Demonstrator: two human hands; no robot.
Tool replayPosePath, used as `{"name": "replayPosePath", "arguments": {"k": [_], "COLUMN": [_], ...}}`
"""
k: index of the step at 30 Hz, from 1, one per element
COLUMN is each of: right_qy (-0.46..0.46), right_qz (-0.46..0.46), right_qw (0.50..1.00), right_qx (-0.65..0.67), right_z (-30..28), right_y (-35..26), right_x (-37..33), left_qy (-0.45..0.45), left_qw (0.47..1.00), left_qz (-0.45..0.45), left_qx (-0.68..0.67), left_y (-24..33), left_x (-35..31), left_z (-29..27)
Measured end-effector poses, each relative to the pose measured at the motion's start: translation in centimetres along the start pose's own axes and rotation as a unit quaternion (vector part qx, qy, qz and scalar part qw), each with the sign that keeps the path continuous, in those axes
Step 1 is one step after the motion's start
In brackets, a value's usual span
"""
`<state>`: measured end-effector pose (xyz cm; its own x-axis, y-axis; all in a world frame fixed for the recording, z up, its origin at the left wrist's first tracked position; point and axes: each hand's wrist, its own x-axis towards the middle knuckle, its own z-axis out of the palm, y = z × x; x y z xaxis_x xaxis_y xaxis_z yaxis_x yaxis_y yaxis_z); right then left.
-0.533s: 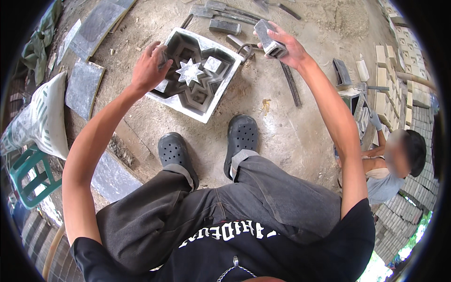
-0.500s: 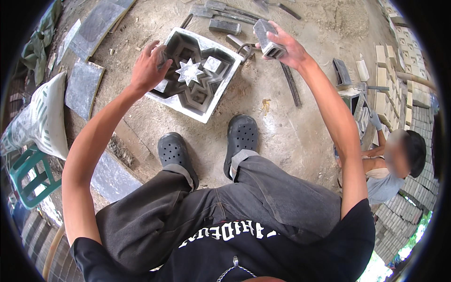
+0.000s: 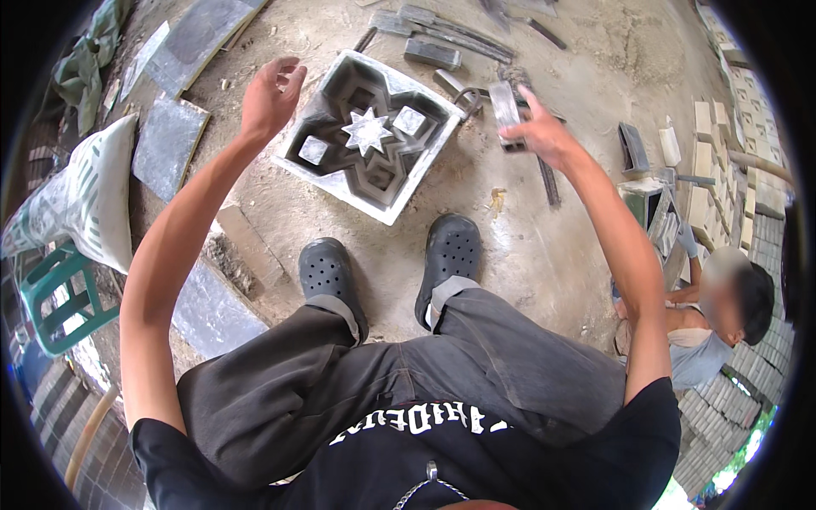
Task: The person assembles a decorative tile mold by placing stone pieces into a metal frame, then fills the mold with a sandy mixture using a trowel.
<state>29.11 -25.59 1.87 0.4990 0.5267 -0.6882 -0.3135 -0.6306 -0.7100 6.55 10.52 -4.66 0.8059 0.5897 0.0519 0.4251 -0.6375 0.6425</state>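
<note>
Dusty ground bore a square mold between the empty, loosely parted left hand and the right hand, which touched a gray block on its left, long axis pointing away, grip unclear.

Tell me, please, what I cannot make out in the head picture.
All in the head view:
Right hand: fingertips blurred, grip on grey rectangular block unclear.
Green plastic stool: top hidden by white sack.
Co-worker: body partly hidden by wearer's right arm.
Green cloth: cut off by upper edge.
</note>
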Motion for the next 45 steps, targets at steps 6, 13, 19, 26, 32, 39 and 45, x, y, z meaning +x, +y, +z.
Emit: {"name": "replayPosePath", "arguments": {"k": [6, 13, 19, 26, 32, 39, 45], "right_qy": [0.135, 0.136, 0.172, 0.045, 0.042, 0.078, 0.038], "right_qz": [-0.093, -0.104, -0.415, -0.348, -0.316, -0.349, -0.323], "right_qw": [0.959, 0.871, 0.776, 0.702, 0.694, 0.703, 0.703], "right_qx": [-0.231, -0.460, -0.443, -0.619, -0.645, -0.615, -0.632], "right_z": [-0.7, 0.9, 5.1, 12.7, 12.4, 11.9, 11.9], "right_y": [12.1, 14.0, 3.2, -0.5, 0.5, 1.7, 0.6], "right_x": [4.4, 4.7, 2.3, 4.2, 4.1, 4.3, 4.8], "left_qy": [-0.110, -0.173, -0.180, -0.203, -0.204, -0.255, -0.220], "left_qw": [0.977, 0.914, 0.901, 0.909, 0.920, 0.919, 0.935], "left_qz": [0.082, 0.234, 0.249, 0.247, 0.223, 0.158, 0.163], "left_qx": [0.165, 0.283, 0.306, 0.267, 0.249, 0.256, 0.225], "left_y": [1.5, 2.2, 3.7, 4.0, 4.5, 6.6, 6.0], "left_x": [-2.3, -4.6, -4.8, -5.0, -5.8, -6.2, -6.5], "left_z": [1.3, 4.1, 4.2, 4.6, 4.5, 4.2, 4.8]}}
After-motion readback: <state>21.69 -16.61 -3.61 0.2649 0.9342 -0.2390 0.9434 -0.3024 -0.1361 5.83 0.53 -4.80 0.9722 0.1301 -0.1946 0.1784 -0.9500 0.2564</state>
